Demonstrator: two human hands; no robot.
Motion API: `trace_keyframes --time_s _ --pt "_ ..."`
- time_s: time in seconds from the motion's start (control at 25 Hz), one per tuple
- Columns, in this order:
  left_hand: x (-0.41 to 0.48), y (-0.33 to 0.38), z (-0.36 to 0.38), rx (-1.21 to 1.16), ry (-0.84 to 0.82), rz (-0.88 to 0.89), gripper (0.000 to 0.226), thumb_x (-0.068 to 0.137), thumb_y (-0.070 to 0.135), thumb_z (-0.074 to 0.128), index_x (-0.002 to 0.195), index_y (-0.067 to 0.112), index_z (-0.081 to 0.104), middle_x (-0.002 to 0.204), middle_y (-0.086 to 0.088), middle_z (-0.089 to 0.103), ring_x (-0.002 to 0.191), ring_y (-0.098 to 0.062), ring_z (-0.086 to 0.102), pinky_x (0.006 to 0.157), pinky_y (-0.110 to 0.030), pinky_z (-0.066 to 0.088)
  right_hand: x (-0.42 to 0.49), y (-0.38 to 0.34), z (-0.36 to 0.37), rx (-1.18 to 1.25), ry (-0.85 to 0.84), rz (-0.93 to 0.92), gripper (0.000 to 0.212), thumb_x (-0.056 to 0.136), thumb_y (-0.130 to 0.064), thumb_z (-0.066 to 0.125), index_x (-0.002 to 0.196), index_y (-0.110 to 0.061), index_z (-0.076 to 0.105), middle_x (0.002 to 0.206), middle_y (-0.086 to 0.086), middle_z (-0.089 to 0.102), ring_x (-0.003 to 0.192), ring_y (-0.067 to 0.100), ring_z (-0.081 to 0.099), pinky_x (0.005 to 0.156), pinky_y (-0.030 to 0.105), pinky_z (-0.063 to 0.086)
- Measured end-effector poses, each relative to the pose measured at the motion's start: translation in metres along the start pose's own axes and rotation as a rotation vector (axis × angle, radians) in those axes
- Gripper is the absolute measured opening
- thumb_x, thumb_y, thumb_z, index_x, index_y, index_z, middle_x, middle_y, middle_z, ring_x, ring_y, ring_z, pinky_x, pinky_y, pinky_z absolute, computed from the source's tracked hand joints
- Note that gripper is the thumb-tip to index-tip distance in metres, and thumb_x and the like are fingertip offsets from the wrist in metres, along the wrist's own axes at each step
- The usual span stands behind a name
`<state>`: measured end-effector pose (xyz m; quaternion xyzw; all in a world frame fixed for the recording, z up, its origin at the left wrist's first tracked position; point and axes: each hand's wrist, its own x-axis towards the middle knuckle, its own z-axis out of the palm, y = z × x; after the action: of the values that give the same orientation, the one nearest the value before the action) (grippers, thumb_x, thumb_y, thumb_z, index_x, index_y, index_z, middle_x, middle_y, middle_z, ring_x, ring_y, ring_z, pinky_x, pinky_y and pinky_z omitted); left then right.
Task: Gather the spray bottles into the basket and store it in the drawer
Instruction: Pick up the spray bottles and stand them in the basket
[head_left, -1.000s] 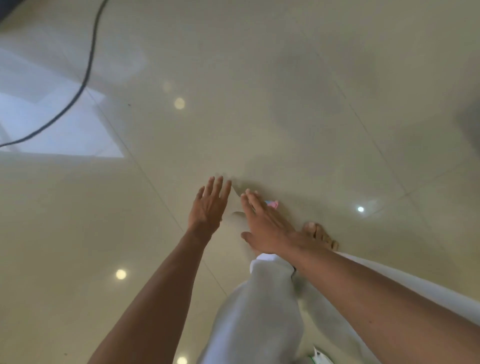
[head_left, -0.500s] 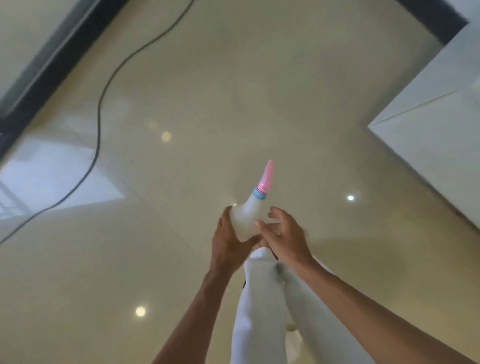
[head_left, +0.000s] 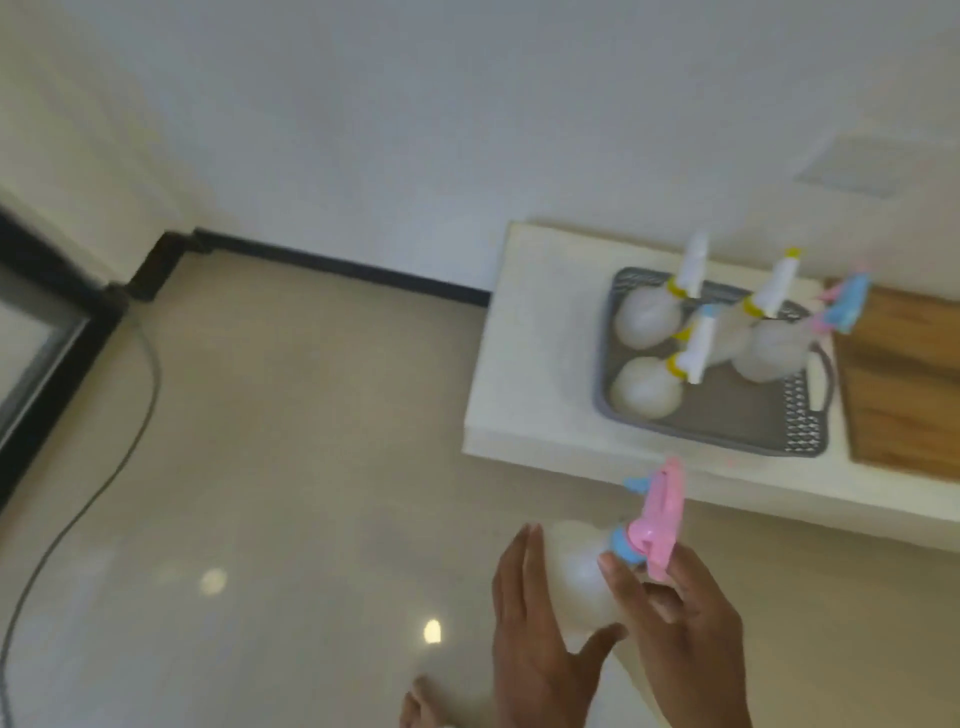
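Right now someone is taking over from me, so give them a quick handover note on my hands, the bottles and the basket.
Left hand: flat against the pink-trigger bottle, supporting it. Right hand: grips its neck.
Grey basket sits on the white ledge.
Done: several bottles stand in it.
Left: add this bottle, then store the basket in the drawer, which is not in view.
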<state>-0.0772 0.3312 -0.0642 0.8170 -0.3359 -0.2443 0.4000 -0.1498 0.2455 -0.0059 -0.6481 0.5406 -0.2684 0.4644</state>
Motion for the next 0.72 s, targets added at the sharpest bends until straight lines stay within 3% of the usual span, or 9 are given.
trace_keyframes --time_s 0.16,0.24,0.4,0.48,0.56,0.64,0.72 --pt "0.057 0.075 0.076 -0.019 -0.086 0.152 0.084 0.084 0.060 0.061 0.149 0.012 0.037 0.152 -0.001 0.041 0.141 -0.008 0.036 0.105 -0.006 0.032 0.072 0.015 -0.070 -0.138 0.208 -0.106 0.035 0.078 -0.055 0.073 0.106 -0.034 0.067 0.104 -0.028 0.068 0.094 -0.008 0.063 0.073 -0.002 0.042" --pt "0.081 0.105 0.116 -0.024 -0.112 0.194 0.073 0.089 0.052 0.060 0.147 0.011 0.041 0.150 -0.003 0.047 0.140 -0.012 0.041 0.111 -0.011 0.028 0.111 0.027 -0.099 -0.177 0.297 -0.143 0.034 0.082 -0.050 0.070 0.109 -0.031 0.067 0.107 -0.028 0.064 0.096 -0.008 0.061 0.076 0.000 0.042" --pt "0.133 0.133 0.170 -0.048 -0.214 0.121 0.070 0.087 0.031 0.072 0.146 0.013 0.041 0.144 -0.004 0.055 0.134 -0.018 0.050 0.111 -0.031 0.042 0.172 0.056 -0.124 -0.172 0.346 -0.190 0.032 0.084 -0.029 0.076 0.111 -0.040 0.063 0.104 -0.033 0.061 0.093 0.000 0.064 0.075 0.014 0.051" --pt "0.155 0.138 0.187 -0.011 -0.242 0.050 0.071 0.086 0.025 0.073 0.148 0.019 0.039 0.137 -0.002 0.060 0.124 -0.019 0.058 0.102 -0.031 0.047 0.194 0.076 -0.125 -0.143 0.340 -0.174 0.027 0.085 -0.024 0.077 0.110 -0.026 0.068 0.102 -0.019 0.069 0.092 0.010 0.068 0.075 0.022 0.055" --pt "0.170 0.137 0.199 0.010 -0.234 -0.002 0.071 0.086 0.021 0.073 0.148 0.020 0.038 0.128 -0.003 0.065 0.111 -0.023 0.063 0.093 -0.035 0.051 0.209 0.092 -0.119 -0.134 0.307 -0.146 0.031 0.086 -0.023 0.075 0.115 -0.013 0.069 0.105 -0.003 0.073 0.093 0.017 0.069 0.077 0.019 0.054" --pt "0.179 0.134 0.208 0.001 -0.230 -0.043 0.070 0.087 0.018 0.071 0.149 0.019 0.037 0.121 -0.005 0.067 0.101 -0.024 0.065 0.088 -0.040 0.054 0.223 0.103 -0.114 -0.164 0.274 -0.138 0.036 0.087 -0.023 0.074 0.120 -0.011 0.067 0.109 0.002 0.073 0.095 0.018 0.068 0.079 0.014 0.052" --pt "0.186 0.134 0.214 0.015 -0.254 -0.070 0.069 0.088 0.018 0.070 0.148 0.019 0.037 0.116 -0.005 0.068 0.096 -0.022 0.066 0.084 -0.041 0.055 0.235 0.110 -0.109 -0.196 0.253 -0.130 0.037 0.089 -0.023 0.073 0.123 -0.013 0.065 0.113 -0.001 0.072 0.099 0.016 0.066 0.084 0.020 0.053"
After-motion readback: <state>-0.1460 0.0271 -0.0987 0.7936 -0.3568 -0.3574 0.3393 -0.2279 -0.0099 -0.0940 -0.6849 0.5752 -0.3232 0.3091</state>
